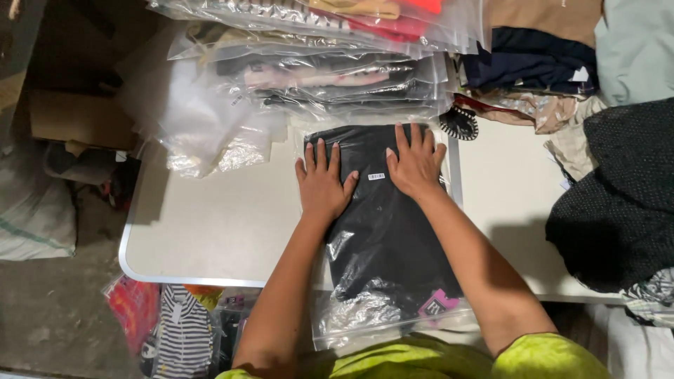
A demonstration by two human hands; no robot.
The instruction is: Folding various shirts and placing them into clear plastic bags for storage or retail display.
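A black garment in a clear plastic bag (382, 231) is lain at centre frame on the white table (210, 224). It is pressed flat by the left hand (323, 182) and right hand (415, 165), both open with fingers spread. Bagged clothes (330, 70) are stacked above.

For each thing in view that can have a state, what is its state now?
Left hand: open, flat on the bag.
Right hand: open, flat on the bag.
Bag: holds a folded black garment, lies on the table, near end over the edge.
Bag pile: filled, stacked at the far edge.
Table: partly covered.
Loose clothes: unbagged, heaped at the right.
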